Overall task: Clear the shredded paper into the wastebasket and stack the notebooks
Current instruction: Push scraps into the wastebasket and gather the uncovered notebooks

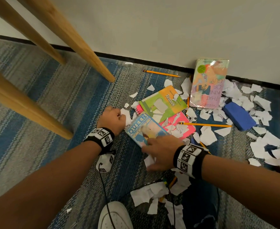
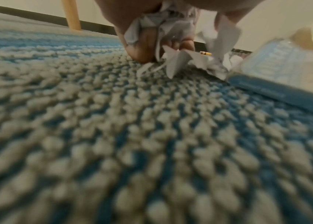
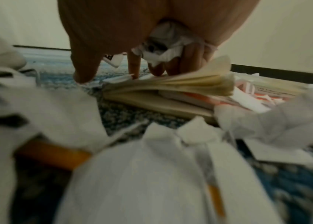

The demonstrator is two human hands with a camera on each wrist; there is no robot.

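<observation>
My left hand (image 1: 113, 119) is down on the carpet left of the books, clenched around a wad of shredded paper (image 1: 125, 115); the left wrist view shows the scraps (image 2: 163, 27) bunched in its curled fingers (image 2: 142, 50). My right hand (image 1: 159, 150) rests on the near corner of the blue "QUEEN" book (image 1: 141, 128), with crumpled paper (image 3: 161, 45) tucked in its palm while its fingers (image 3: 134, 66) touch the book's fanned pages (image 3: 170, 84). A green-orange "Tennis" book (image 1: 164, 103) lies across a pink spiral notebook (image 1: 179, 128). More white scraps (image 1: 208, 137) litter the carpet.
A pastel paperback (image 1: 208, 83) leans on the wall. Pencils (image 1: 203, 124) and a blue block (image 1: 239, 116) lie among scraps on the right. Wooden furniture legs (image 1: 86, 47) slant at the left. My white shoe (image 1: 114, 215) and a scrap pile (image 1: 147, 194) are near me.
</observation>
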